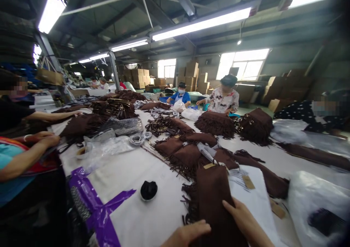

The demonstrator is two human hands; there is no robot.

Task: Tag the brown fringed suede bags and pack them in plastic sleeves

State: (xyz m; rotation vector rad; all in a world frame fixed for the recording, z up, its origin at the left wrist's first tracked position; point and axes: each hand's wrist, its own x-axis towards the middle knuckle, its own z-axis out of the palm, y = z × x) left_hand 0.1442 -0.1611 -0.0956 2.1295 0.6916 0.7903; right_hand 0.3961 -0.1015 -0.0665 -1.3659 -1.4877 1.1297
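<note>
A dark brown fringed bag [213, 188] lies on the white table in front of me, its fringe spread to the left and a tan tag at its top end. My left hand [190, 234] rests at the bag's lower left, fingers stretched out and partly cut off by the bottom edge. On the bag's right side lies my right hand [242, 216], its fingers extended over the brown material; the thumb is hard to make out. White sheets [254, 192] with a tan tag [248, 182] lie just right of the bag.
More brown fringed bags [188, 154] cover the table's middle. A small bowl [149, 190] of black material and purple tape [102, 212] are at left. Clear plastic [317, 207] lies right. Several people work around the table, one person's hands [45, 139] near the left edge.
</note>
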